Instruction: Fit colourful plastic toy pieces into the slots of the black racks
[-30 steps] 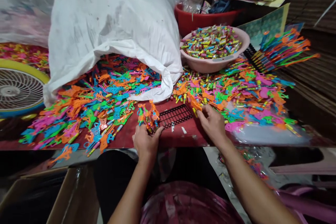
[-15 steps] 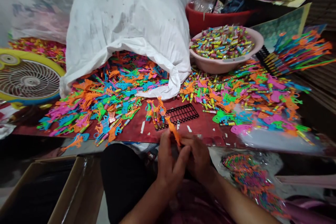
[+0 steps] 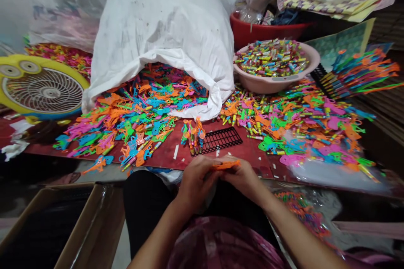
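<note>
Between my two hands, just off the table's front edge, is a small orange plastic piece (image 3: 227, 164), lying nearly level. My left hand (image 3: 197, 178) pinches its left end, and my right hand (image 3: 243, 176) has fingers closed on its right end. Its exact kind is too small to make out. Beyond my hands lies a black plastic grid rack (image 3: 225, 139) on the red tabletop (image 3: 164, 157). Several colourful sticks (image 3: 193, 134) stand in the left end of the rack.
A white sack (image 3: 164, 12) spills colourful plastic pieces (image 3: 126, 113) on the left. At right stand a pink basin (image 3: 274, 84) of small tubes and a filled rack (image 3: 353, 73). A yellow fan (image 3: 47, 88) is far left; a cardboard box (image 3: 91, 227) sits below.
The orange piece has turned from upright and slanted to nearly level, with both hands now at its ends. The view has shifted slightly.
</note>
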Demonstrator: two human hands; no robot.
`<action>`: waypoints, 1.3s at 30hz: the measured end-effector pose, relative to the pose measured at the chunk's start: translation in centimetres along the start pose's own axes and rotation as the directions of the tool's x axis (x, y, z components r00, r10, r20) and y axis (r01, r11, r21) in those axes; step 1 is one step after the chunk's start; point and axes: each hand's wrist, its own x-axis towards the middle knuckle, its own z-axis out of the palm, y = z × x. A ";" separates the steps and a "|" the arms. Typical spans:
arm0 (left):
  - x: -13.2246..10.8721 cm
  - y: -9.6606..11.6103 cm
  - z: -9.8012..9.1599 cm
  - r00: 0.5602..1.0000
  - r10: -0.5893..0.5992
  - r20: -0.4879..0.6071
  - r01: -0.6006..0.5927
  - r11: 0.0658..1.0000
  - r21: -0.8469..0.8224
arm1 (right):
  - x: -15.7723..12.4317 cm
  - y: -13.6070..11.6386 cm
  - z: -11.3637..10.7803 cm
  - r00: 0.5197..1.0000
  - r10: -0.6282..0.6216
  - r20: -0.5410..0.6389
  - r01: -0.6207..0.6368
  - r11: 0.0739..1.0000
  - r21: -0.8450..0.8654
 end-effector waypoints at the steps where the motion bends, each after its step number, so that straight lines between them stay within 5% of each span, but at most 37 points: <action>1: 0.1 0.0 -0.3 0.998 0.034 -0.056 -0.030 0.998 0.063 | 0.2 0.2 0.2 0.998 0.041 -0.045 -0.042 0.999 -0.013; 5: 1.7 0.2 -2.7 0.932 0.192 -0.307 -0.056 0.914 0.402 | 1.3 0.3 0.5 0.952 0.229 -0.204 -0.227 0.973 0.036; 8: 4.2 -0.2 -4.7 0.962 0.213 -0.171 -0.082 0.824 0.561 | 2.6 0.6 0.9 0.942 0.265 -0.208 -0.237 0.960 0.148; 13: 6.4 -2.5 -5.5 0.976 0.209 0.064 -0.211 0.829 0.517 | 3.6 2.2 2.8 0.910 0.092 -0.404 -0.129 0.990 -0.064; 19: 6.0 -4.0 -5.0 0.964 0.264 0.039 -0.254 0.863 0.436 | 3.3 1.6 4.0 0.885 -0.067 -0.461 -0.085 0.950 -0.300; 39: 5.4 -4.4 -4.5 0.960 0.275 -0.048 -0.217 0.844 0.491 | 3.2 2.8 6.8 0.878 -0.336 -0.342 0.033 0.754 -0.656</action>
